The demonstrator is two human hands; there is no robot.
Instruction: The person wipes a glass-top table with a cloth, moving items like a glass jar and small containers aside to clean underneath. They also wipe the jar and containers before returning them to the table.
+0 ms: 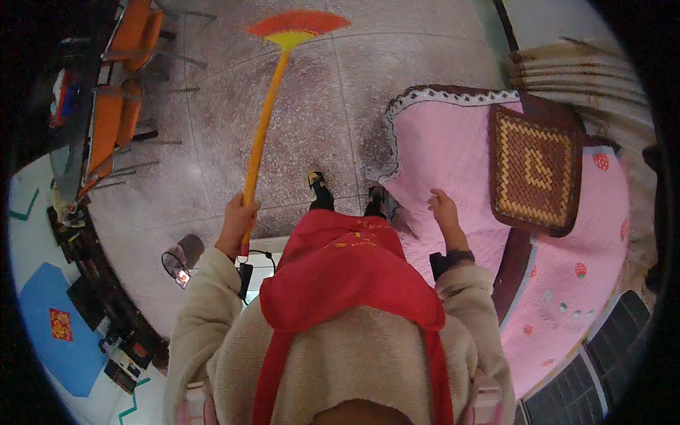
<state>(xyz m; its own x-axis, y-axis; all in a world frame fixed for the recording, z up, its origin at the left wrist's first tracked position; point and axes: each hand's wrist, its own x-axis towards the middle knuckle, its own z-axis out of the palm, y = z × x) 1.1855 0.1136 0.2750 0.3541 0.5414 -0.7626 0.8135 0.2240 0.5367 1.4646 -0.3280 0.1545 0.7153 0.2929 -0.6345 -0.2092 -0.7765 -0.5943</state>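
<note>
My left hand (238,223) is closed around the lower part of a broom's orange handle (261,135). The broom reaches away from me over the speckled floor, its yellow collar and orange bristles (303,22) at the top of the view. My right hand (443,210) holds nothing; its fingers are loosely bent and apart, seen over a pink quilted cover (446,143). A dark band is on my right wrist. I wear a red apron (350,276) over a beige sweater.
Orange chairs (103,130) stand at the left by a dark table. On the right, a brown and yellow woven mat (536,170) lies over the pink covers. A dark cylindrical bin (190,249) is on the floor near my left forearm. Beige curtains (579,74) hang upper right.
</note>
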